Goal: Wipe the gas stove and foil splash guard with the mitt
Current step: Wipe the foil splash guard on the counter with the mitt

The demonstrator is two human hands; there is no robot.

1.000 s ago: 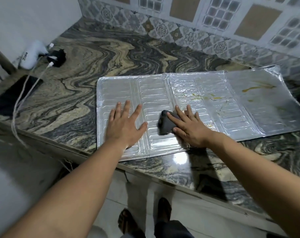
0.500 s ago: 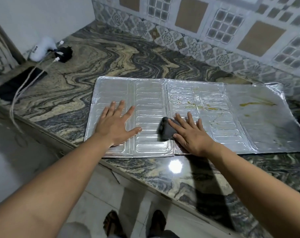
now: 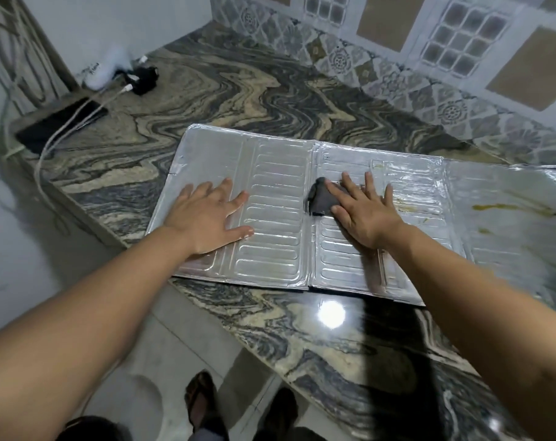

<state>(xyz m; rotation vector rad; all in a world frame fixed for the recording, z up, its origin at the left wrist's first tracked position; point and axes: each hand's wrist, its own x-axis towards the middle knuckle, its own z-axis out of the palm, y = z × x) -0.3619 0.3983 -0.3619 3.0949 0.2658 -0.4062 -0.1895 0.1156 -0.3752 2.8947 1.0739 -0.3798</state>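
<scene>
- Risk, as a judgement: thin foil splash guard [image 3: 276, 218] creasing or sliding on the marble surface [image 3: 238, 100] under hard strokes; yellow stains [image 3: 506, 207] on the right panel missed.
- Left hand [image 3: 206, 218] spread flat, pressing the left panel.
- Right hand [image 3: 362, 214] flat, fingers straight, pressing the dark mitt [image 3: 321, 198], mostly beneath fingers, on the middle panel.

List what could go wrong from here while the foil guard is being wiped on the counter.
1. The foil splash guard lies with its near edge at the counter's front edge; hard strokes might slide it off, though the left hand presses it flat.
2. The right hand presses only a small dark mitt; it could smear the yellow stains rather than lift them.
3. Pressing the thin foil may crease it.
</scene>
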